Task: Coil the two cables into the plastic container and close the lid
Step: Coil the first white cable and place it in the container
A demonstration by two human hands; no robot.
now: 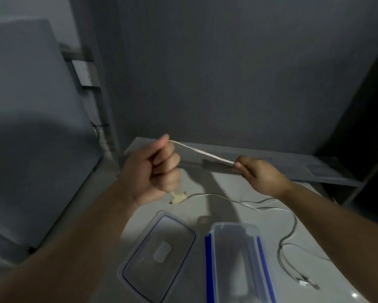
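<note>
A white cable (202, 152) is stretched taut in the air between my two hands. My left hand (155, 169) is a fist around one end, and a white plug (178, 199) hangs just below it. My right hand (255, 173) pinches the cable farther right. A second, grey cable (293, 226) lies loose on the white table, its connectors near the right front edge. The clear plastic container (236, 259) with blue clips stands open at the front. Its clear lid (159, 254) lies flat to its left.
The white table (227, 206) ends at a grey wall behind and a lower grey shelf (314, 169) at the back right. A dark cabinet stands far right. A grey panel and pipe are on the left.
</note>
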